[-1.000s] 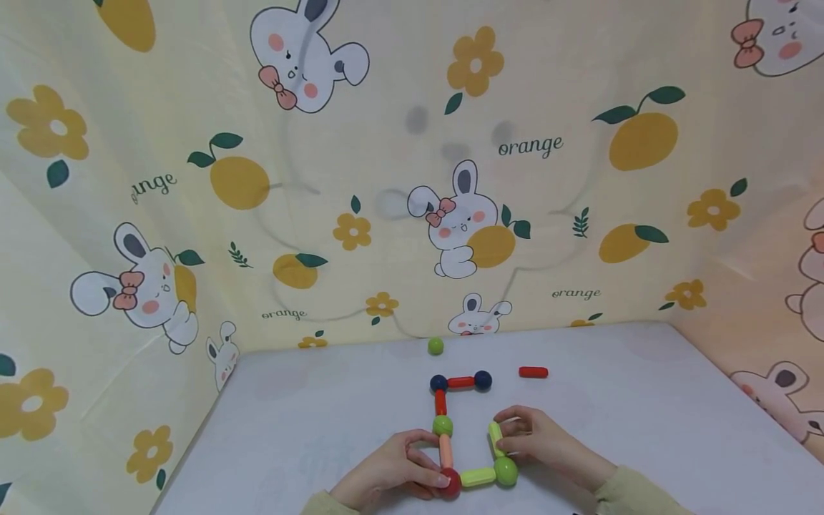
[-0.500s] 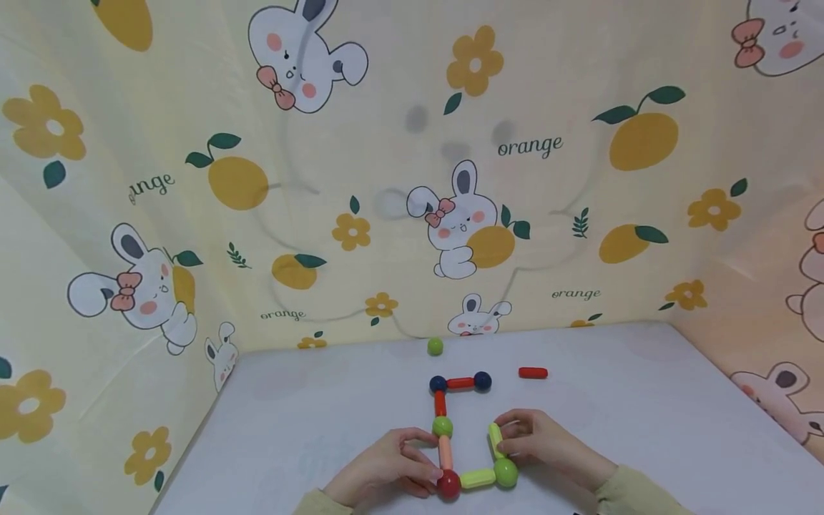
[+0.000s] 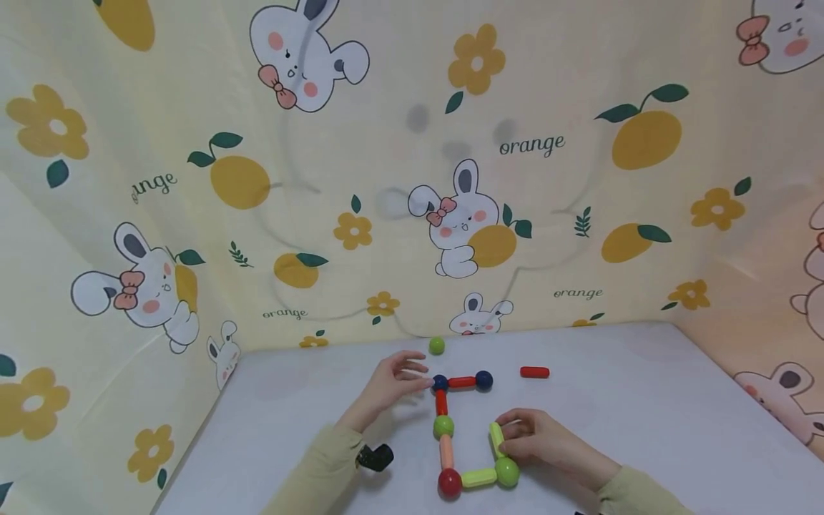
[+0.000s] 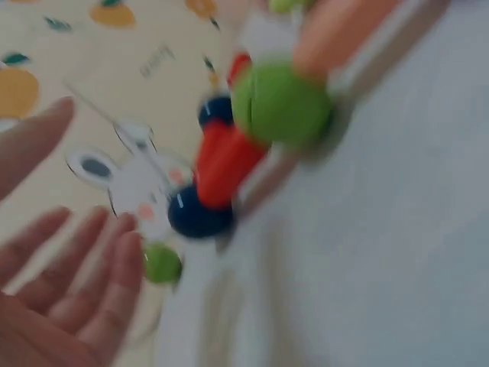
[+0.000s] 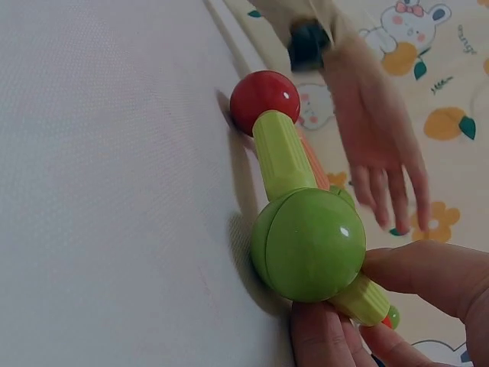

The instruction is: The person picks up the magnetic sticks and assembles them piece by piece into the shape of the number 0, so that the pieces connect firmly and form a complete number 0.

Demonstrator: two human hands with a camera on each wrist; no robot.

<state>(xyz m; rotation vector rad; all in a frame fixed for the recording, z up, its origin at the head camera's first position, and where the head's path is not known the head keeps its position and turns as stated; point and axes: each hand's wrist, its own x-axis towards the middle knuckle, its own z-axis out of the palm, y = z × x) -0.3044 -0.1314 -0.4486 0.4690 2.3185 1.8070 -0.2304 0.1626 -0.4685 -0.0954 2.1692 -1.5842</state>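
A chain of balls and short rods lies on the table. My right hand [image 3: 537, 440] pinches the upright yellow-green rod [image 3: 496, 438] joined to the near green ball [image 5: 309, 245]. From that ball another yellow-green rod [image 3: 479, 478] runs to the red ball [image 3: 450, 483]. A salmon rod [image 3: 447, 452], a second green ball [image 3: 443, 427] and a red rod [image 3: 440, 402] lead to a dark blue ball [image 4: 200, 210]. My left hand [image 3: 394, 383], fingers extended and apart, hovers beside this blue ball, holding nothing. A loose green ball [image 3: 437, 346] sits just beyond it.
A red rod [image 3: 461, 383] links the first blue ball to another dark blue ball [image 3: 484, 380]. One loose red rod [image 3: 535, 373] lies at the right. Patterned cloth [image 3: 360, 143] walls stand behind and beside the white table [image 3: 611, 386]. A black wrist camera [image 3: 375, 458] is on the left sleeve.
My left hand has let go of the red ball and moved forward, away from me, to the far end of the chain. The right hand stays on the yellow-green rod.
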